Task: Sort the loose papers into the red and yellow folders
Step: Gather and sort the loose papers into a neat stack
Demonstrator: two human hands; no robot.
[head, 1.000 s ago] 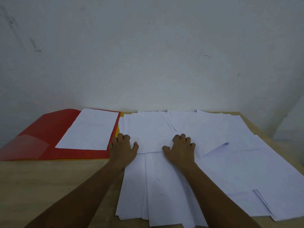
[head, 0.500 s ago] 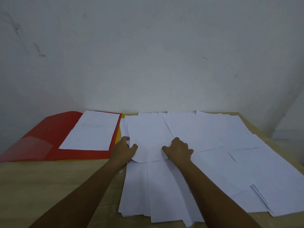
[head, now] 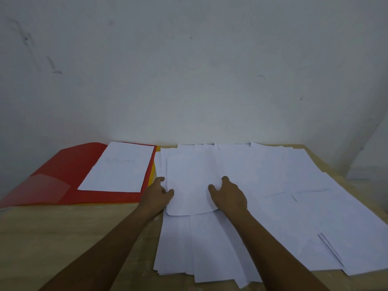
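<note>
An open red folder [head: 60, 175] lies at the left of the table with one white sheet [head: 119, 166] on its right half. A thin strip of the yellow folder [head: 152, 175] shows under its right edge. Loose white papers [head: 294, 196] cover the table's middle and right. My left hand [head: 156, 195] and my right hand [head: 227, 195] each pinch a side edge of one white sheet [head: 190, 183], whose near edge curls up off the pile.
The wooden table [head: 63, 238] shows bare at the front left. A white wall [head: 189, 70] rises right behind the table. More overlapping sheets [head: 199, 248] lie between my forearms, reaching the front edge.
Both hands went from lying flat on the papers to pinching the sides of one sheet. That sheet's near edge has lifted and curled.
</note>
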